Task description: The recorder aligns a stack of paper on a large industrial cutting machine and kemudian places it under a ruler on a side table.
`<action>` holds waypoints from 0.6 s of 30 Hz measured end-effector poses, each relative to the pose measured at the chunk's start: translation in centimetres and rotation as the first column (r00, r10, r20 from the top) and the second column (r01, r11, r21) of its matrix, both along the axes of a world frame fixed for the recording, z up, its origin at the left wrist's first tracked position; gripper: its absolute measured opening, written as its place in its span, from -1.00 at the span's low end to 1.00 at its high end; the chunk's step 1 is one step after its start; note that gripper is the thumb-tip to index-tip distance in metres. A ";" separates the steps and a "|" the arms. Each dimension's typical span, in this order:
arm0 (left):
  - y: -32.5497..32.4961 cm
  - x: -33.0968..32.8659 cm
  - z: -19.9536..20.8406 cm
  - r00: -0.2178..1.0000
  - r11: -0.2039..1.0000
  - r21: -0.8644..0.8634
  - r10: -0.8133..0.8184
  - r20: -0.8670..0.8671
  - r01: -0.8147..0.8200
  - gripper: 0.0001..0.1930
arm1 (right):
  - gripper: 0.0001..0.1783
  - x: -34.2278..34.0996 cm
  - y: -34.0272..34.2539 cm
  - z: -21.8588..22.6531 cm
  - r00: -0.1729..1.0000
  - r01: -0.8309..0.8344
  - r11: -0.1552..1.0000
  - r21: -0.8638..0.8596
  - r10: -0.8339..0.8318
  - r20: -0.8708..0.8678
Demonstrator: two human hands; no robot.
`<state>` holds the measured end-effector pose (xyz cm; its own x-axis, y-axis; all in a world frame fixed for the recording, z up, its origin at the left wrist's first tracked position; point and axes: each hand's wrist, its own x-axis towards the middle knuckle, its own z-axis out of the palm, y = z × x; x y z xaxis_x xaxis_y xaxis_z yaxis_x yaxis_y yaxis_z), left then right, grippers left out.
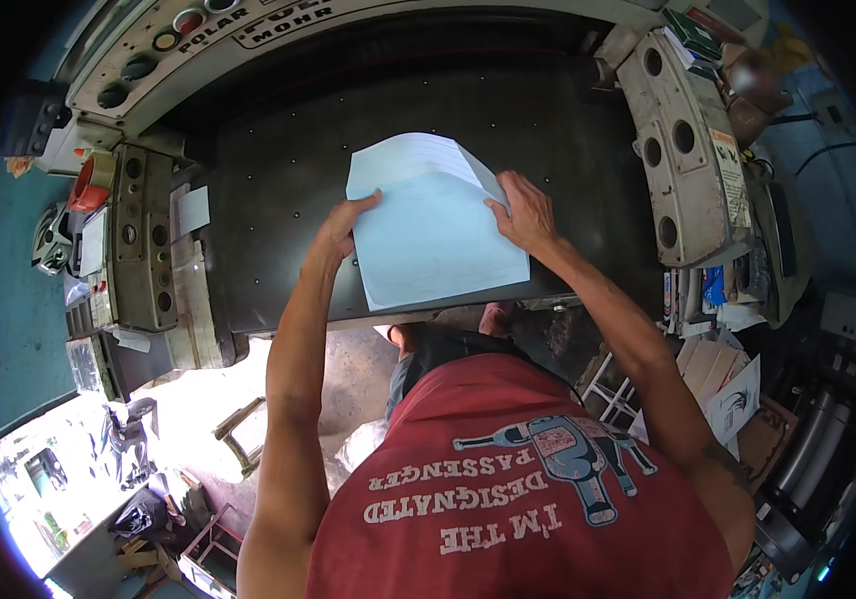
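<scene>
A stack of pale blue paper sheets [438, 240] rests over the dark machine table [278, 270], its far part bent upward and showing printed lines. My left hand [345, 222] grips the left edge of the stack, thumb lying on top and the other fingers partly hidden beside and under it. At the upper right edge, my right hand [528, 212] holds the paper between thumb and fingers, where the sheets crease. Both forearms reach in from the near side.
A panel with round buttons [138, 67] crosses the far side of the paper-cutting machine. Grey side blocks with round holes [682, 145] flank the table on the right, with another block [144, 240] at left. An orange cup-like container [91, 182] stands at far left.
</scene>
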<state>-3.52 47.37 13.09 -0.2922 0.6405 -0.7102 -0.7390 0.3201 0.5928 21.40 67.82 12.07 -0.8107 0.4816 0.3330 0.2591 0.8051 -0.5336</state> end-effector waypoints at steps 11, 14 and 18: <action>2.6 3.9 3.3 0.531 0.971 -0.222 -0.142 -0.836 -0.090 -0.61 | -0.43 -1.9 0.2 4.1 0.931 0.363 0.753 -0.548 -0.317 0.181; 2.2 5.4 5.6 0.555 0.992 0.094 0.123 -0.822 -0.081 -0.64 | -0.48 0.7 0.0 5.0 0.936 0.204 0.733 -0.649 -0.340 -0.090; -1.0 6.6 8.5 0.540 0.908 0.412 0.382 -0.750 -0.070 -0.62 | -0.46 2.8 -3.0 8.7 0.880 -0.055 0.656 -0.753 -0.324 -0.347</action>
<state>3.11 46.41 21.58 -0.7982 0.5913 0.1155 0.0753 -0.0924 0.9929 24.15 64.83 20.76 -0.5834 0.8054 0.1046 -0.0679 0.0799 -0.9945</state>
